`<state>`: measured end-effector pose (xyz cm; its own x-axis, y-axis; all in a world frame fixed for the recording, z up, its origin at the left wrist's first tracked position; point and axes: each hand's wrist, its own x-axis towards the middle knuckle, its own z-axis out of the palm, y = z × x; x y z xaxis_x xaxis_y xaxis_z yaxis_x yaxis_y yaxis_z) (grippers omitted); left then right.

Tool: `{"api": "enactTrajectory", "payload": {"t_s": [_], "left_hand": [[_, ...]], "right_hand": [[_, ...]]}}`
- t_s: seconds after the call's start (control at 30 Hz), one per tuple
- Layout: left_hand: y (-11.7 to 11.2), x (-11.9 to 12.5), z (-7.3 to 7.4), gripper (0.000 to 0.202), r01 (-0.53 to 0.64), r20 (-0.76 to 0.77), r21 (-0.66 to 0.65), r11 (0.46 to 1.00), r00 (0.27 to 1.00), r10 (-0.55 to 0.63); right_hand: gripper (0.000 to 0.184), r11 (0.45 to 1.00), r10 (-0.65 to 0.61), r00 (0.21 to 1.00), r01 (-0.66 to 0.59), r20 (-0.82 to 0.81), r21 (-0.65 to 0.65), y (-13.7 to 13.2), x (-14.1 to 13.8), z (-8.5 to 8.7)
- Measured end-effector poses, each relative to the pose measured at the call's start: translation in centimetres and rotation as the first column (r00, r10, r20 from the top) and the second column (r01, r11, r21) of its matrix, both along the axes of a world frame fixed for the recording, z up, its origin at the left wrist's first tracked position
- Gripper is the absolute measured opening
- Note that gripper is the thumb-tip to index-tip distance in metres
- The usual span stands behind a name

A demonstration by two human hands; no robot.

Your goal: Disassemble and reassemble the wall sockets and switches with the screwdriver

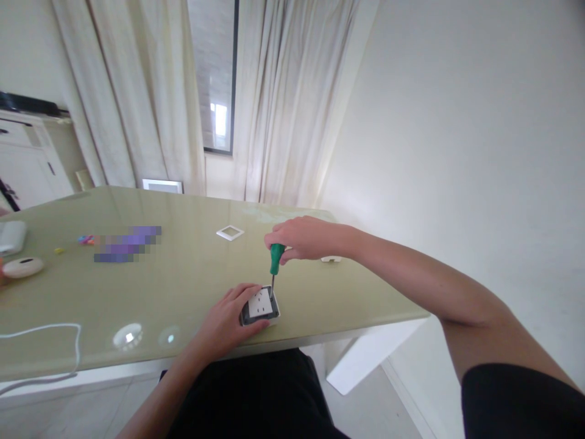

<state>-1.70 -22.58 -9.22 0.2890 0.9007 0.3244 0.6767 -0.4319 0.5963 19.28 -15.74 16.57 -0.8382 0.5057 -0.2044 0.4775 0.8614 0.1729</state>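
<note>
A white wall socket [259, 303] with a dark grey surround lies face up near the table's front edge. My left hand [235, 317] grips it from the left, fingers along its far side and thumb along its near side. In my right hand [299, 238] is a screwdriver [275, 259] with a green handle, held from above with the fingers closed round it. The shaft points down, slightly tilted, and its tip meets the right side of the socket's frame. Whether the tip sits in a screw is too small to tell.
A white square cover frame [230, 232] lies farther back on the glossy table [192, 292]. Behind my right wrist a small white piece [331, 259] is partly hidden. At left are a blurred purple item [130, 244], a white rounded object [22, 267] and a cable [78, 347].
</note>
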Motion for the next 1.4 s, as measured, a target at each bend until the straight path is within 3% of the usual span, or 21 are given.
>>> {"api": "enactTrajectory", "payload": {"t_s": [0.17, 0.4, 0.53, 1.0, 1.1, 1.17, 1.2, 1.23, 1.27, 1.4], "left_hand": [[0.0, -0.1, 0.1, 0.063, 0.005, -0.001, -0.008, 1.0, 1.0, -0.005], [0.0, -0.2, 0.0, 0.062, 0.014, 0.014, -0.004, 1.0, 1.0, -0.014], [0.1, -0.1, 0.0, 0.064, 0.013, 0.014, -0.013, 1.0, 1.0, -0.013], [0.4, -0.3, -0.5, 0.065, 0.001, 0.015, -0.015, 1.0, 1.0, 0.0], [0.4, -0.4, -0.8, 0.066, -0.009, 0.001, -0.009, 1.0, 1.0, 0.009], [0.3, -0.4, -1.0, 0.067, -0.011, -0.002, 0.003, 1.0, 1.0, 0.011], [0.3, -0.5, -1.0, 0.068, -0.008, -0.001, 0.01, 1.0, 1.0, 0.008], [0.4, -0.6, -1.1, 0.068, -0.002, 0.002, 0.019, 1.0, 1.0, 0.002], [0.7, -0.7, -1.1, 0.064, 0.006, 0.005, 0.029, 1.0, 1.0, -0.006], [4.4, -1.9, -0.5, 0.046, 0.0, 0.011, 0.07, 0.998, 1.0, -0.001]], "right_hand": [[0.022, 0.994, 0.05, 0.996, -0.056, 0.07, 0.095, -0.5, -0.1, 0.1], [0.045, 0.993, -0.027, 0.999, 0.022, 0.046, 0.115, -0.8, 0.3, -0.1], [0.046, 0.995, -0.052, 0.998, 0.05, 0.022, 0.09, -0.5, 0.2, -0.1], [0.053, 0.986, -0.132, 0.985, 0.142, -0.114, 0.084, 1.5, 0.7, -1.1], [0.051, 0.988, -0.136, 0.961, 0.149, -0.239, 0.038, 2.0, 2.2, -1.6], [0.045, 0.982, -0.188, 0.88, 0.17, -0.436, -0.08, 2.4, 3.7, -3.2], [0.039, 0.966, -0.255, 0.795, 0.189, -0.551, -0.176, 2.6, 4.6, -4.4], [0.037, 0.922, -0.381, 0.656, 0.215, -0.652, -0.322, 2.8, 5.4, -6.0], [0.038, 0.863, -0.503, 0.462, 0.235, -0.73, -0.447, 2.9, 6.2, -7.9], [0.051, 0.778, -0.596, 0.151, 0.353, -0.789, -0.52, 2.6, 8.8, -16.1]]}}
